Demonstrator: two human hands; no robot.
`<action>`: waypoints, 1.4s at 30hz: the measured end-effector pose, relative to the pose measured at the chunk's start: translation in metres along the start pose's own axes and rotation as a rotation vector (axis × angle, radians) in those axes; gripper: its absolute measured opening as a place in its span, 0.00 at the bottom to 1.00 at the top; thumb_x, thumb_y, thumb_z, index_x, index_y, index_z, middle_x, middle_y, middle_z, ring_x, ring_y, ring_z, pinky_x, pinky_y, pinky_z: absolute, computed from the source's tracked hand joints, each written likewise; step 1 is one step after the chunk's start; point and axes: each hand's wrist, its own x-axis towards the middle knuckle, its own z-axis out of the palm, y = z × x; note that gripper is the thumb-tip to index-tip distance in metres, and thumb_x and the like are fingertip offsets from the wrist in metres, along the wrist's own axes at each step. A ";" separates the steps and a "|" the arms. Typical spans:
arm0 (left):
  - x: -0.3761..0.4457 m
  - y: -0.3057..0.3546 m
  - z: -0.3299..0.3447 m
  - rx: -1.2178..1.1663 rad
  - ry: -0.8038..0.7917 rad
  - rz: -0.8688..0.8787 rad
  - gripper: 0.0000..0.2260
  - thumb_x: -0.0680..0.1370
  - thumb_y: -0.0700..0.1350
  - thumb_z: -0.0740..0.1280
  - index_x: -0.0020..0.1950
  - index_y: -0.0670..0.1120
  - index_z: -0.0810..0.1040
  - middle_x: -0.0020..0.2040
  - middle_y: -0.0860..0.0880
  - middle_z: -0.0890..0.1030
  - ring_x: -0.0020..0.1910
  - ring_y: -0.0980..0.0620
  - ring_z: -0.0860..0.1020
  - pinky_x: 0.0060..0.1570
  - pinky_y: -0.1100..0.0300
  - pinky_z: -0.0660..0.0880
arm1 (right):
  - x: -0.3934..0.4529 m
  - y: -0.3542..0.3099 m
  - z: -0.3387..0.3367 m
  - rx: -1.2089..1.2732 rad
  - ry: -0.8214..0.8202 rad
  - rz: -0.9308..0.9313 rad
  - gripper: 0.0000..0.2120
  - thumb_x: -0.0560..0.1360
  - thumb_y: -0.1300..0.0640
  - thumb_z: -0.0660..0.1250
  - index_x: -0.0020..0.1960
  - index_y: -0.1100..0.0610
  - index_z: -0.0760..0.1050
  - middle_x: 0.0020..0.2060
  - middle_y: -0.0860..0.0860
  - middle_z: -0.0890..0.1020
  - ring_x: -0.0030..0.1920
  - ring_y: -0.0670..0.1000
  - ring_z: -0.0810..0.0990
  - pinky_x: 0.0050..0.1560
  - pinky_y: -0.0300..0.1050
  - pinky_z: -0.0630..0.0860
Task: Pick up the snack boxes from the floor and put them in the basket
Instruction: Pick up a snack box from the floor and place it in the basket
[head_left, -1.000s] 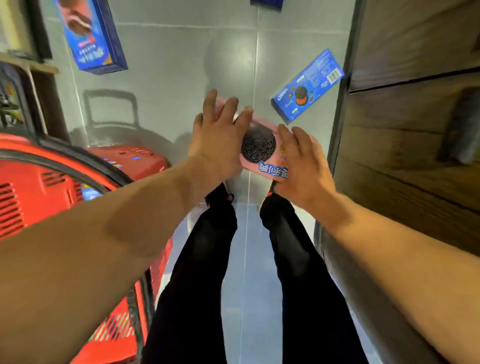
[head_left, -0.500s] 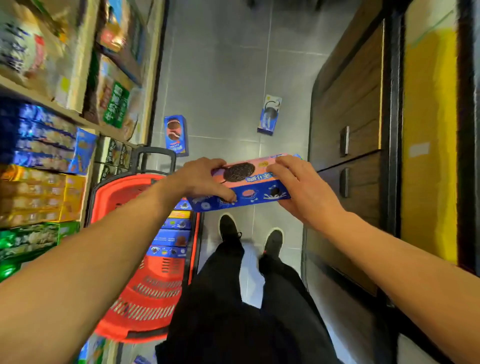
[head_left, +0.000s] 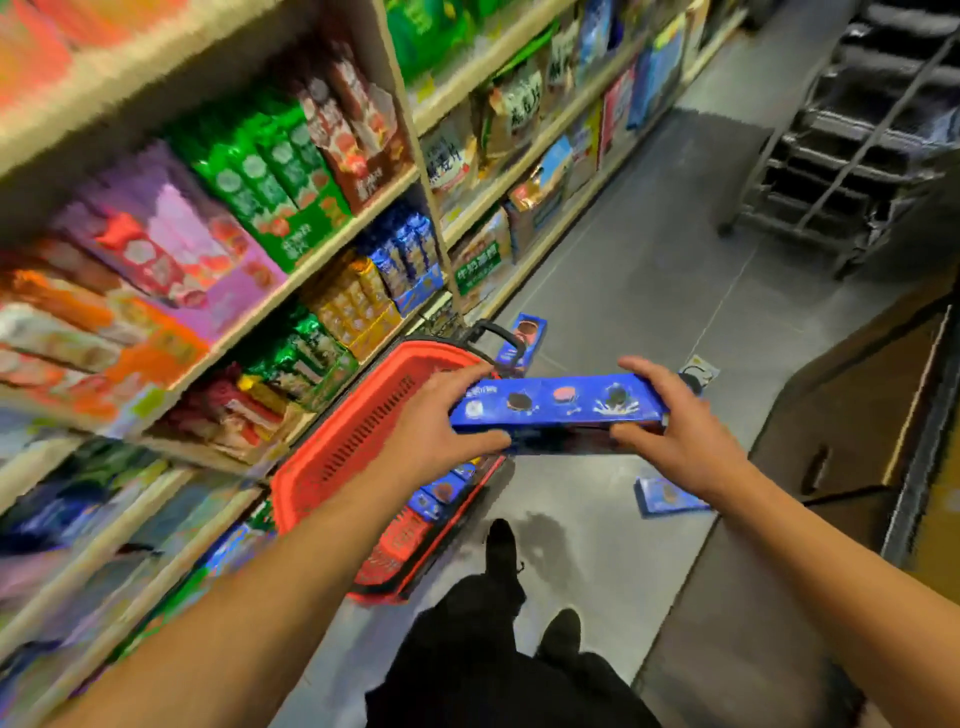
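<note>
Your left hand (head_left: 436, 431) and right hand (head_left: 675, 431) grip opposite ends of one long blue cookie box (head_left: 558, 408), fingers over its upper edge and thumbs beneath. You hold the box level, above the right rim of the red shopping basket (head_left: 353, 441); more blue boxes (head_left: 441, 491) lie inside the basket. Right of the basket, a blue box (head_left: 667, 496) lies flat on the grey floor (head_left: 623, 291). Beyond the basket's black handle (head_left: 493, 332), another blue box (head_left: 525, 338) lies on the floor. A further box (head_left: 696, 371) shows past your right hand.
</note>
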 end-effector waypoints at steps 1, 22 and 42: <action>-0.019 -0.007 -0.008 0.008 0.076 -0.038 0.36 0.64 0.65 0.68 0.68 0.49 0.74 0.61 0.50 0.78 0.59 0.55 0.74 0.58 0.63 0.67 | 0.000 -0.015 0.009 0.021 -0.026 -0.039 0.32 0.70 0.58 0.75 0.71 0.49 0.67 0.63 0.51 0.74 0.61 0.48 0.74 0.63 0.40 0.67; -0.323 -0.214 -0.158 -0.014 0.411 -0.292 0.25 0.72 0.60 0.70 0.68 0.59 0.72 0.57 0.51 0.75 0.54 0.50 0.76 0.52 0.57 0.72 | -0.089 -0.247 0.306 -0.003 -0.105 -0.222 0.27 0.66 0.46 0.72 0.64 0.51 0.74 0.55 0.47 0.79 0.55 0.46 0.77 0.57 0.40 0.71; -0.195 -0.344 -0.164 0.088 -0.039 -0.233 0.31 0.62 0.65 0.67 0.60 0.49 0.79 0.50 0.48 0.79 0.49 0.48 0.78 0.53 0.59 0.73 | -0.025 -0.177 0.408 0.200 -0.147 0.317 0.27 0.63 0.54 0.80 0.59 0.53 0.76 0.57 0.54 0.81 0.53 0.50 0.79 0.57 0.45 0.75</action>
